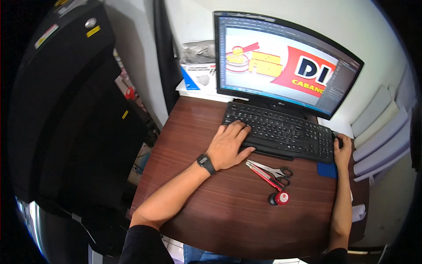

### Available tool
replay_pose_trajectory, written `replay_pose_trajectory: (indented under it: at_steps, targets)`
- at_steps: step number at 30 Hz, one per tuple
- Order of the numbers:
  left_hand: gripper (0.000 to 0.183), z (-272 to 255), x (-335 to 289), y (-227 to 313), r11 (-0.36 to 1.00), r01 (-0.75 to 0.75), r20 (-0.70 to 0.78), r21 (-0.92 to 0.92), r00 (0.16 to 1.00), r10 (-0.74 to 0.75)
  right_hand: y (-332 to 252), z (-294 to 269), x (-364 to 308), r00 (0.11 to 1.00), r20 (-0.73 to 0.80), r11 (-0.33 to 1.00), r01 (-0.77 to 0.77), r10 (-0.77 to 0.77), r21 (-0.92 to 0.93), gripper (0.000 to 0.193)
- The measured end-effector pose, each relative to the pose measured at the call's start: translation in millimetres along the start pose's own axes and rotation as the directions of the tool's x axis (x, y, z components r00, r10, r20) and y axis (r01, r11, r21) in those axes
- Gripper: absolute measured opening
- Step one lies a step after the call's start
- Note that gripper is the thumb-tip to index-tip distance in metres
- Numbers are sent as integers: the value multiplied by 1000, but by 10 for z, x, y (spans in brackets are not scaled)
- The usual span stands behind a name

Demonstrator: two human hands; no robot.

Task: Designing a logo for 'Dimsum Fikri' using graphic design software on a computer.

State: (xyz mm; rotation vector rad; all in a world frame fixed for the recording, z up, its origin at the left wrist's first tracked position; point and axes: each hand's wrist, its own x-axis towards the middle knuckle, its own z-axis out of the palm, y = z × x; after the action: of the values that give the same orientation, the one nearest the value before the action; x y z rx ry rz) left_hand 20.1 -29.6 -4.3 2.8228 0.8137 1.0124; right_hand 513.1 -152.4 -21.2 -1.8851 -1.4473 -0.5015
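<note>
From here, a brown desk (pixel 211 215) spans mid-frame, bearing a black keyboard (pixel 281 132) right of centre; below lie scissors (pixel 285 172), a red cutter (pixel 265 177), a red-topped round piece (pixel 282 198).

The sole view comes from a fisheye camera on the person's head, close above the wood-grain desk (pixel 211 211), facing down and forward. The left forearm (pixel 171 189) and right forearm (pixel 342 202) enter from below; the computer keyboard (pixel 285 134) lies right of centre, and the monitor (pixel 281 57) slants across the upper right.
</note>
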Motion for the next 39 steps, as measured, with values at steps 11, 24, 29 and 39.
replay_pose_trajectory:
  at_steps: [11, 24, 29, 39]
  targets:
    - [63, -48, 20, 26, 998, 57, 46, 39, 997, -59, -139, 27, 5, 995, -7, 995, -97, 97, 28, 23]
    - [61, -75, 24, 63, 995, 77, 43, 57, 996, -80, -530, -74, 70, 952, -190, 971, 236, -238, -32, 11]
    - [60, -54, 85, 109, 996, 81, 31, 45, 996, -83, -350, -102, 8, 992, -114, 992, 70, -58, 109, 16]
    - [59, 42, 334, 243, 998, 0, 193, 62, 981, -12, -280, 14, 34, 983, -63, 984, -166, 170, 61, 24]
